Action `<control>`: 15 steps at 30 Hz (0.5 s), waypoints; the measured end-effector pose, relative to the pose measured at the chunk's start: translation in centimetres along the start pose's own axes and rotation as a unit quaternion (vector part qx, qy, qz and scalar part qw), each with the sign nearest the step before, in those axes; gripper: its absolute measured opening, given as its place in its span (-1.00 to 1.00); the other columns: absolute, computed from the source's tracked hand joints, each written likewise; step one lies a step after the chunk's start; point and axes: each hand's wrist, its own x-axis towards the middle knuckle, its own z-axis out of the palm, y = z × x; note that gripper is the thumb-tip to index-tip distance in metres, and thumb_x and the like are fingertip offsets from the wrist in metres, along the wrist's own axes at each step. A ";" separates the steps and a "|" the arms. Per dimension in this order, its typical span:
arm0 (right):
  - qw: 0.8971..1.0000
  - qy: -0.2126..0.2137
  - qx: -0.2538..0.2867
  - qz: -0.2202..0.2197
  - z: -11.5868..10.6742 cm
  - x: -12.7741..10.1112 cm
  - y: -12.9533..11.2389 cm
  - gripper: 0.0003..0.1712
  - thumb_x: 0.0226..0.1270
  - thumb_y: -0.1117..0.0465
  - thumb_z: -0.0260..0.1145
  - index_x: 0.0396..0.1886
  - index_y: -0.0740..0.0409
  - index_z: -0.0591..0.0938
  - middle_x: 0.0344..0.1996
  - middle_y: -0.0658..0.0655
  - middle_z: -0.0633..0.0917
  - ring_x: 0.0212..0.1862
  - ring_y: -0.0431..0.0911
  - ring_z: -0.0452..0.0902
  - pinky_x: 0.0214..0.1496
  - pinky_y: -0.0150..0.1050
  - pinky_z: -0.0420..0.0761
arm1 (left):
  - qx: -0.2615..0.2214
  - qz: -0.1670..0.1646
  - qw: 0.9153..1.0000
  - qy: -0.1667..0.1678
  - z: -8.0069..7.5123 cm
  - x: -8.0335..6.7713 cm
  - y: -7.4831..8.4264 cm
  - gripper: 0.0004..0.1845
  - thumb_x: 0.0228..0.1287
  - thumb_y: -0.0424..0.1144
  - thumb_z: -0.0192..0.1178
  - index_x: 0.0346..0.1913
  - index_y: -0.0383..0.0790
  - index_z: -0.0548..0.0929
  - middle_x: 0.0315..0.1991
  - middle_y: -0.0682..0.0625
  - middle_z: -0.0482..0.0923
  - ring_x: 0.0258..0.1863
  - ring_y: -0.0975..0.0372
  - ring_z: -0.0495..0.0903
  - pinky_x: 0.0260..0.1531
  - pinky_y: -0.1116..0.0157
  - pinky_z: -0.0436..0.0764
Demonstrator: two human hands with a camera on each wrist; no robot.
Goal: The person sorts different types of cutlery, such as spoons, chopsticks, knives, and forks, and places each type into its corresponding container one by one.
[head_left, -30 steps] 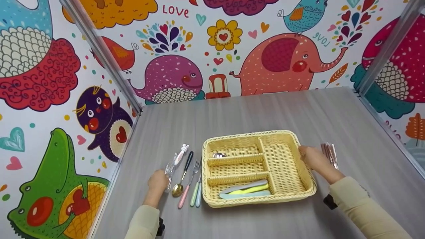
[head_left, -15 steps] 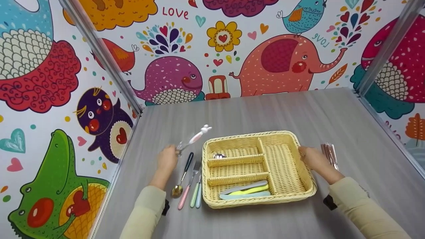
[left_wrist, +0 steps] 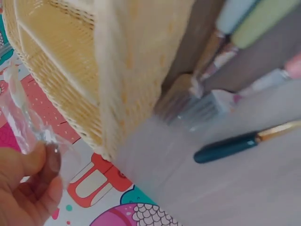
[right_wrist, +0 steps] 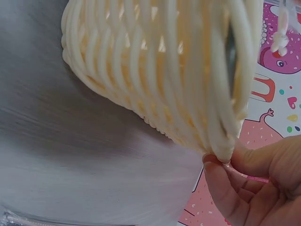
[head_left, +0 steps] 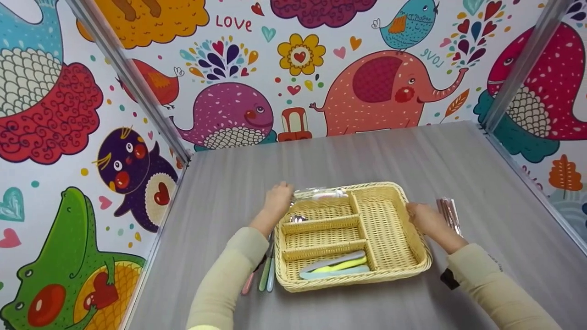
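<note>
1. Left hand (head_left: 276, 201): fingers pinched on a wrapped spoon (head_left: 321, 194), held level over the far-left compartment of the basket (head_left: 415, 247); the clear wrapper is seen between the fingertips in the left wrist view.
2. Right hand (head_left: 424, 220): fingers curled on the basket's right rim, thumb and fingers clamped on the wicker edge.
3. Basket: pale woven wicker, four compartments, centre of the grey bench (head_left: 367, 151). Near-left compartment holds pastel utensils (head_left: 335, 266).
4. Cutlery row (head_left: 263, 275): on the bench left of the basket, partly under the left sleeve.
5. Wrapped packet (head_left: 448, 213): on the bench, just right of the right hand.
</note>
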 end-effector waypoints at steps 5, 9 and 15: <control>1.000 -0.001 -0.002 0.002 0.1 0.0 -0.2 -0.84 0.04 0.54 0.09 -0.54 0.24 0.40 -0.71 0.06 0.40 -0.62 -0.08 0.35 -0.65 -0.30 0.30 | 0.008 -0.035 0.995 -0.096 1.4 1.9 1.0 -0.96 0.12 -0.34 0.23 -0.37 -0.23 0.63 -0.35 -0.10 0.60 -0.32 0.07 0.59 -0.36 0.15 0.58; 1.000 0.009 -0.014 -0.005 0.1 -0.2 -0.1 -0.77 0.05 0.53 0.12 -0.60 0.19 0.32 -0.73 0.05 0.36 -0.64 -0.11 0.28 -0.64 -0.30 0.24 | 0.058 -0.042 0.990 -0.119 8.0 4.1 -0.3 -0.94 0.10 -0.34 0.23 -0.35 -0.17 0.64 -0.33 -0.08 0.63 -0.32 0.06 0.62 -0.40 0.14 0.59; 0.999 0.023 -0.019 -0.018 0.1 -0.2 0.0 -0.76 0.01 0.52 0.15 -0.61 0.18 0.33 -0.73 0.03 0.35 -0.63 -0.10 0.27 -0.62 -0.29 0.22 | 0.053 -0.043 0.993 -0.094 18.5 6.8 -2.8 -0.93 0.05 -0.36 0.20 -0.40 -0.11 0.64 -0.35 -0.07 0.64 -0.38 0.04 0.63 -0.51 0.12 0.58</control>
